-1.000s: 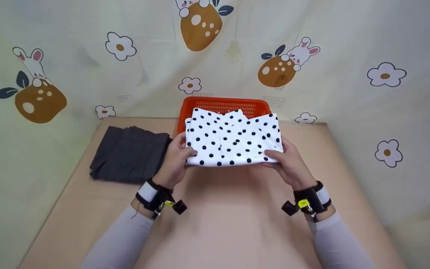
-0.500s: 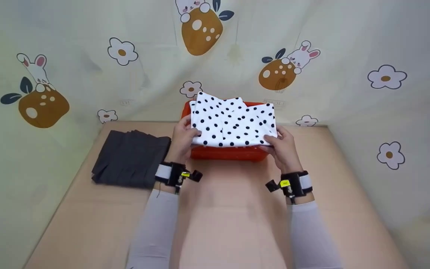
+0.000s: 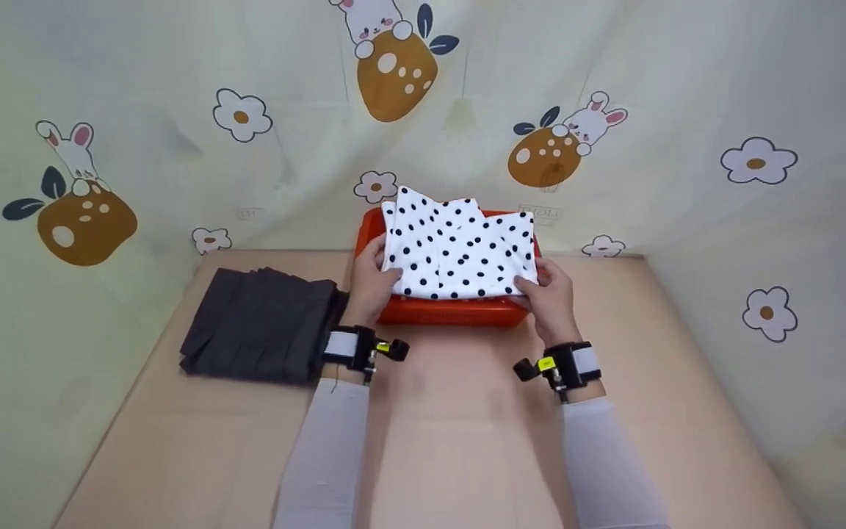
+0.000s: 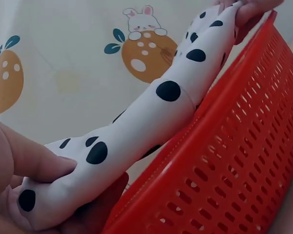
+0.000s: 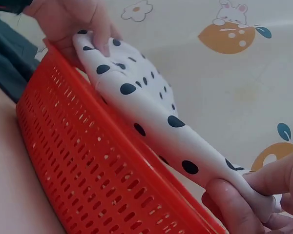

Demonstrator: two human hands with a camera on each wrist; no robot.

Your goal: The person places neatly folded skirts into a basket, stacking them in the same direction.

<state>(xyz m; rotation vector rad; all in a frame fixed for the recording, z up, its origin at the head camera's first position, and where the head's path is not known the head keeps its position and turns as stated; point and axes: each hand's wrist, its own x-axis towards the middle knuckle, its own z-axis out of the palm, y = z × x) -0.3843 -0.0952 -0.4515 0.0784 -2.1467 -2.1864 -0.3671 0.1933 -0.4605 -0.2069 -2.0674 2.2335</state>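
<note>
Both hands hold a folded white cloth with black polka dots point(image 3: 460, 250) over a red perforated plastic basket point(image 3: 452, 312). My left hand point(image 3: 373, 283) pinches its near left corner, thumb on top and fingers beneath. At the near right corner my right hand point(image 3: 549, 294) pinches it the same way. The wrist views show the cloth's thick folded edge point(image 4: 136, 119) level with the basket's rim point(image 5: 122, 139). Most of the basket's inside is hidden under the cloth.
A folded dark grey pleated garment point(image 3: 261, 323) lies on the beige table point(image 3: 452, 441), left of the basket and beside my left wrist. Behind the basket hangs a pale curtain point(image 3: 305, 169) printed with rabbits and flowers.
Both hands have carried the polka-dot cloth forward, from in front of the basket to over it. In the last half second they have moved slightly lower. The dark garment stays put.
</note>
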